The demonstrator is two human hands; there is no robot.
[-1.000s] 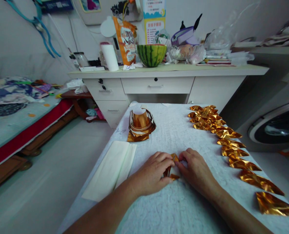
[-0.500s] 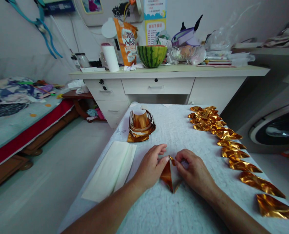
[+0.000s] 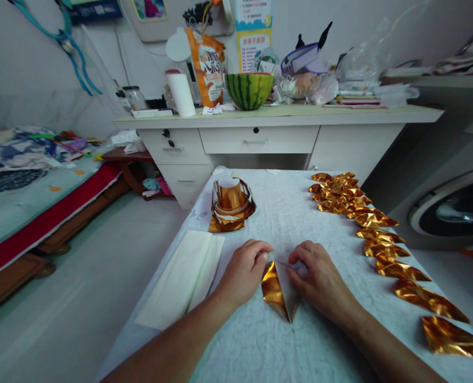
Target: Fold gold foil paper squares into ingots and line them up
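A partly folded sheet of gold foil paper point(image 3: 274, 287) lies on the cloth-covered table between my hands, its pointed end toward me. My left hand point(image 3: 246, 271) pinches its upper left edge, fingers curled. On the other side, my right hand point(image 3: 318, 274) has its thumb and fingers closed on the pale right part of the sheet. A curled stack of gold foil paper point(image 3: 231, 205) stands beyond my left hand. Folded gold foil pieces point(image 3: 380, 248) run in a line down the right side. Pale paper sheets point(image 3: 182, 276) lie left of my left forearm.
Behind the table point(image 3: 280, 186) stands a white desk point(image 3: 260, 139) bearing a cut watermelon point(image 3: 249, 90), an orange bag point(image 3: 208, 69) and plastic bags. A bed point(image 3: 28, 197) is at the left, a washing machine point(image 3: 455, 205) at the right.
The foil sheet's left flap has opened outward and shows more bright gold. Its point has shifted slightly toward me and right. My left fingers have curled in more.
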